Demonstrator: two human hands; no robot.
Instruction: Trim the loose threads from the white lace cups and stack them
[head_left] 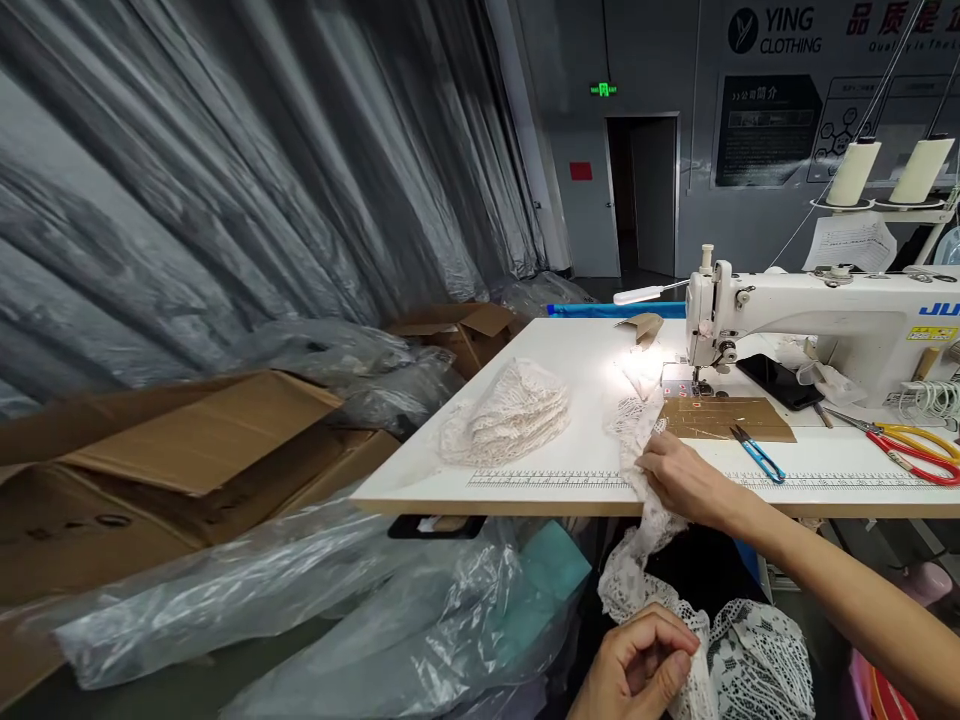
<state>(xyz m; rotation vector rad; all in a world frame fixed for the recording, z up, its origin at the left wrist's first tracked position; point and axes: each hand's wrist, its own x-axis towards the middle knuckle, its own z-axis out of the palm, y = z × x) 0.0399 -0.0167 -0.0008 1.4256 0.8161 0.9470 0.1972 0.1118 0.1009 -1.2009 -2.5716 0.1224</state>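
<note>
From where I stand, the two hands are apart, each closed on white lace. The right hand [682,478] grips the lace strip [628,575] at the front edge of the white table [405,482]. The left hand [637,662], lower and off the table, pinches lace between thumb and fingers. The strip lies on the tabletop left of the needle of the sewing machine [795,300] and hangs over the front edge. Beside the left hand is bunched lace [761,660]; whether it belongs to the same piece, I cannot tell.

A lace pile [523,415] sits on the table, left of the strip and apart from it. Blue snips [759,457] lie partly on a brown sheet [772,418] before the machine. Scissors [911,458] with red and yellow handles lie further right.
</note>
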